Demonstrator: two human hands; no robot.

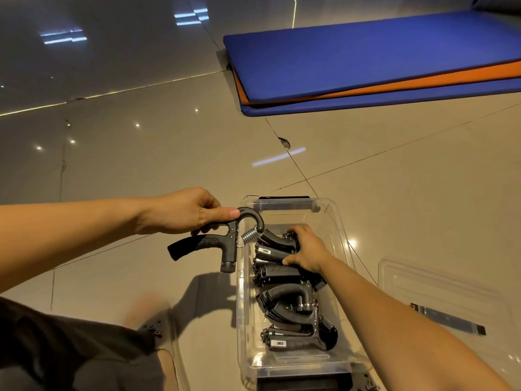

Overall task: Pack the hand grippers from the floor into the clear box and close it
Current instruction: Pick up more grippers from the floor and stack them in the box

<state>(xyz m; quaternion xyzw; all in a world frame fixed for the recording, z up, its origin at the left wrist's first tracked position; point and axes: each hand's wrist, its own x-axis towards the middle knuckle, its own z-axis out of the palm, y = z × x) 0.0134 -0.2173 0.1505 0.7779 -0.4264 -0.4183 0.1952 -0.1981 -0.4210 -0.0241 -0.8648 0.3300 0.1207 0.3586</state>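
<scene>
A clear plastic box (342, 235) stands open on the tiled floor in front of me, with several black hand grippers (290, 299) piled inside. My left hand (183, 213) holds one black hand gripper (228, 244) with a steel spring just above the box's left rim. My right hand (307, 249) reaches into the far half of the box and presses on the grippers lying there. The clear lid (439, 294) lies flat on the floor to the right of the box.
A stack of blue and orange mats (366, 63) lies on the floor at the far right. My knee in dark shorts (79, 351) is at the lower left. A black latch (284, 197) shows at the box's far end.
</scene>
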